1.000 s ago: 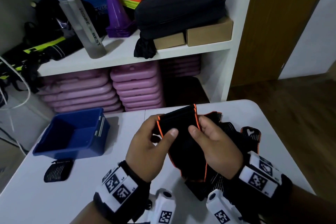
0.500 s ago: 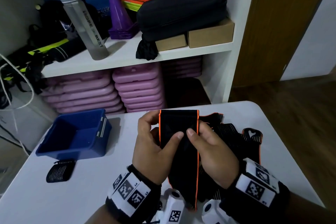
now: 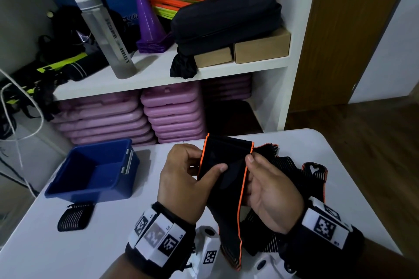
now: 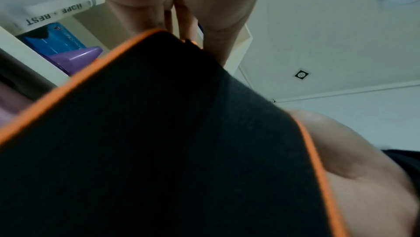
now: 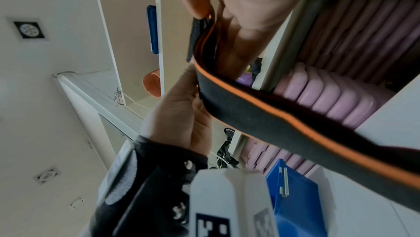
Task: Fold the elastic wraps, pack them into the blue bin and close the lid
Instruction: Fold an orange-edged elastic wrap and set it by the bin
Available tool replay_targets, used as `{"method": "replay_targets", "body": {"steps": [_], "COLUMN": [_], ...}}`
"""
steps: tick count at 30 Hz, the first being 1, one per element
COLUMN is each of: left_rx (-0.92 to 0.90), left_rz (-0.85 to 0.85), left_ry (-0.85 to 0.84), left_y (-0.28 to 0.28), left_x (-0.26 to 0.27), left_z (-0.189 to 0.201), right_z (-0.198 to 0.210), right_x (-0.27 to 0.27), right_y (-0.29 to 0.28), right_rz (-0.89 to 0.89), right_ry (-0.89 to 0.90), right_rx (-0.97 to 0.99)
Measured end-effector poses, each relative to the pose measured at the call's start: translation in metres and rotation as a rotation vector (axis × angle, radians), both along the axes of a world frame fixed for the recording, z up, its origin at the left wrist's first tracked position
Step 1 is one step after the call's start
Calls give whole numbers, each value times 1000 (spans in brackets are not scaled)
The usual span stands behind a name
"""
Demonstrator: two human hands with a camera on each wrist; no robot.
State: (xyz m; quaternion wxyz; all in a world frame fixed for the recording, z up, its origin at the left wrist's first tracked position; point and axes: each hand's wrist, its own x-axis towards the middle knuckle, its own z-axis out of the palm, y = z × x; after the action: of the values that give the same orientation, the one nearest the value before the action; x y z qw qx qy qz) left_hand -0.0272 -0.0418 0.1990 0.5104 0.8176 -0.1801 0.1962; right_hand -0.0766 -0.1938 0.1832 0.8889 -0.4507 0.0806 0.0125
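Since a moment ago the folded top of the orange-edged wrap (image 3: 224, 165) has tilted left and the right thumb has slid out to its right edge. Left hand (image 3: 186, 179) pinches the left edge, thumb across the front; right hand (image 3: 269, 190) pinches the right edge, above the near table (image 3: 113, 244). Its loose tail hangs toward the person and could spring the fold open if either pinch eases. Open blue bin (image 3: 95, 172) waits to the left, with more wraps (image 3: 294, 165) piled right.
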Motion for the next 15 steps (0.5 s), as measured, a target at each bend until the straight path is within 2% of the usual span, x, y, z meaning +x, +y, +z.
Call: {"method": "replay_targets", "body": {"steps": [5, 8, 11, 13, 15], "left_rx": [-5, -104, -214, -294, -323], "left_rz": [-45, -191, -310, -282, -166], "left_ry": [149, 291, 404, 413, 356], "left_y": [1, 5, 8, 11, 15], "left_x": [3, 4, 3, 5, 12], "left_z": [3, 7, 12, 16, 16], "right_z": [1, 3, 1, 0, 4], "right_x": [3, 3, 4, 6, 9], "right_y": [-5, -10, -11, -12, -14], "right_rz": [84, 105, 113, 23, -67], "right_ry": [63, 51, 80, 81, 91], "right_rx": [45, 144, 139, 65, -34]}}
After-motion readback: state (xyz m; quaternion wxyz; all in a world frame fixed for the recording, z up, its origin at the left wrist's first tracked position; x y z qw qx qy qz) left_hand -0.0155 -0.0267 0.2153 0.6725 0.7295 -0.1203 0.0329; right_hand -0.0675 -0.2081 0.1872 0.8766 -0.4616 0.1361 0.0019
